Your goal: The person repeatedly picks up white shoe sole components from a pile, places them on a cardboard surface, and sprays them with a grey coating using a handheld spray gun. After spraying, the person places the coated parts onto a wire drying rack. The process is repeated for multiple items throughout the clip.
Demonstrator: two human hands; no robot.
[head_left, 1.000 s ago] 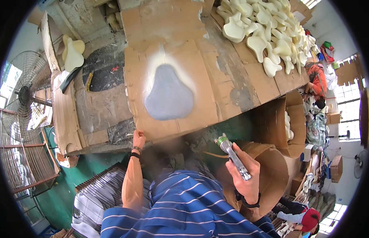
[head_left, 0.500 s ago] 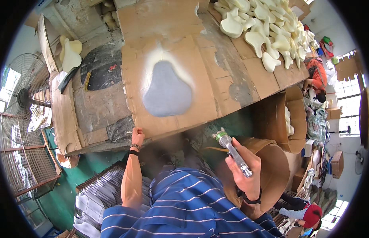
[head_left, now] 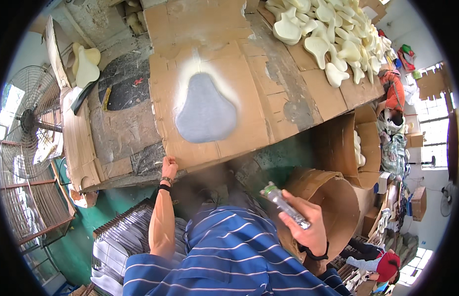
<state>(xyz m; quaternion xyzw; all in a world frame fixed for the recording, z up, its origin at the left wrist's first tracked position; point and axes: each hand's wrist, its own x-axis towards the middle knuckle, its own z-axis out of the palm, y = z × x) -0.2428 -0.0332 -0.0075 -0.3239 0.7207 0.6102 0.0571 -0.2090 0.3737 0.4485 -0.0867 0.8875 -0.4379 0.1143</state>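
Note:
A grey pear-shaped pad (head_left: 205,109) lies flat on a brown cardboard sheet (head_left: 249,123) with a pale spray halo around it. My left hand (head_left: 168,169) rests on the near edge of that cardboard, fingers on top. My right hand (head_left: 308,223) is closed around a slim silver spray tool (head_left: 283,204) with a greenish tip, held low over my lap, away from the pad. My striped blue shirt fills the lower middle.
Several cream-coloured pear-shaped pads (head_left: 333,34) are piled at the table's far right. A large fan (head_left: 27,123) stands at left. An open cardboard box (head_left: 362,148) and a round cardboard drum (head_left: 338,207) sit at right. A wire rack with grey pieces (head_left: 116,241) is below left.
My right hand with the spray tool has drifted slightly down and right. The left hand has stayed on the cardboard edge.

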